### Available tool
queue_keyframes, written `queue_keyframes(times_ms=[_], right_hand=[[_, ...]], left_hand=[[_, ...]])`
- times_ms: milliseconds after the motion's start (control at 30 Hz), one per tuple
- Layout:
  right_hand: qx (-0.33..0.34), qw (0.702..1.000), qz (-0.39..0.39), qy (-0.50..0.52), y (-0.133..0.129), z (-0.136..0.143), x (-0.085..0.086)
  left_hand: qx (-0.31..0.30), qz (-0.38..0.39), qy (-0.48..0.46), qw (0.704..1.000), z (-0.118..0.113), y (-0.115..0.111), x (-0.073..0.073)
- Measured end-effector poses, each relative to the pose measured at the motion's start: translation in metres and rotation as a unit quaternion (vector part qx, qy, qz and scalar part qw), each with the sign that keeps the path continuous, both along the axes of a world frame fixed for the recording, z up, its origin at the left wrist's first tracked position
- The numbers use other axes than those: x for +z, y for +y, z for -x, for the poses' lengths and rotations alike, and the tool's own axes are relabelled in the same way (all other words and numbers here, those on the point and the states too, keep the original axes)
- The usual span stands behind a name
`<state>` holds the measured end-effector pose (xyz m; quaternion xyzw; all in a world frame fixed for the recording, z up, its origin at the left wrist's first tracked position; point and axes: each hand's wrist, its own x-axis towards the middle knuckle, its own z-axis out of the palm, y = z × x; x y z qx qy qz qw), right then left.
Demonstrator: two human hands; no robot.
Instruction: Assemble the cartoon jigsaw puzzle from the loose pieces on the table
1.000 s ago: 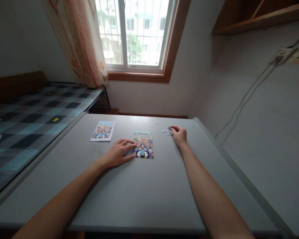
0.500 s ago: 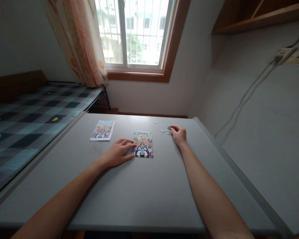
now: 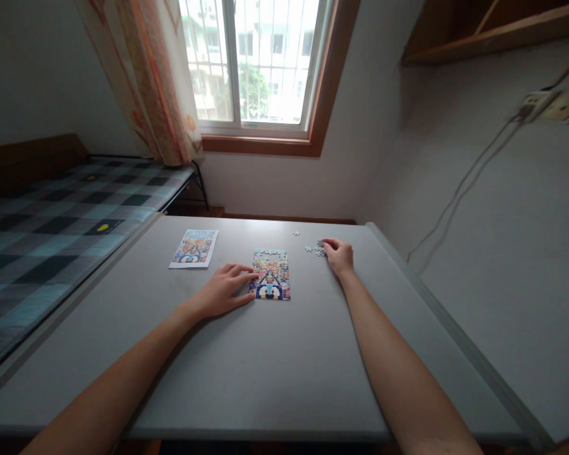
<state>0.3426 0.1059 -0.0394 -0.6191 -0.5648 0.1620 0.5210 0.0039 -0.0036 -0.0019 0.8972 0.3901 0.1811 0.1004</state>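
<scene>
A colourful jigsaw puzzle [image 3: 272, 278] lies flat at the middle of the table, with a gap in its pieces near the far edge. My left hand [image 3: 225, 291] rests beside it, fingers spread, the fingertips touching its left edge. To the right, my right hand [image 3: 337, 254] is closed in a pinch at a small cluster of loose pieces [image 3: 319, 251]; whatever its fingertips hold is too small to make out. One loose piece [image 3: 308, 249] lies just left of the cluster, and another [image 3: 296, 234] sits farther back. A printed picture sheet [image 3: 194, 248] lies left of the puzzle.
The grey table [image 3: 246, 373] stands before a window [image 3: 270, 63] with an orange curtain [image 3: 159, 82]. A bed with a checked cover [image 3: 90, 196] is at the left. On the right wall are sockets [image 3: 545, 106] with a cable, below a wooden shelf [image 3: 493, 41].
</scene>
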Motion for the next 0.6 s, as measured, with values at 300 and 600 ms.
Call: queue_keyframes(times_ms=[300,600], right_hand=[[-0.012,1.000,-0.010,0.011,0.0030,-0.0028,-0.0035],[-0.065,0.995,-0.045,0.060,0.0079,-0.0086,-0.0079]], left_hand=[[0.000,-0.003,0.000,1.000,-0.0007,0.0000,0.0006],[0.001,-0.001,-0.004,1.000,-0.0007,-0.0001,0.0004]])
